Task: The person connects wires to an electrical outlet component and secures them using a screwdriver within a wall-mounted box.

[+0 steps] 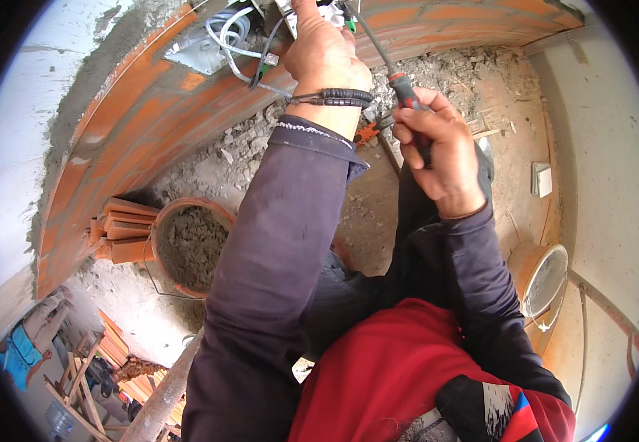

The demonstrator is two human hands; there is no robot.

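Observation:
My right hand [437, 144] is closed around the grey and red handle of a screwdriver [405, 88]. Its long shaft slants up and left to a white electrical fitting [284, 6] at the top edge, where the tip is hard to make out. My left hand [324, 55] is up against that fitting and seems to grip it, its fingers partly hidden and cut off by the frame. Loops of pale grey cable [225, 33], with small green bits on them, hang from the brick wall just left of my left hand.
An orange brick wall [142, 121] curves across the top and left, with rubble [220, 158] along its foot. A bucket of mortar [168, 214] stands beside stacked hollow bricks [129, 230]. Another bucket [529, 269] is at right. An orange-handled tool [366, 134] lies below my hands.

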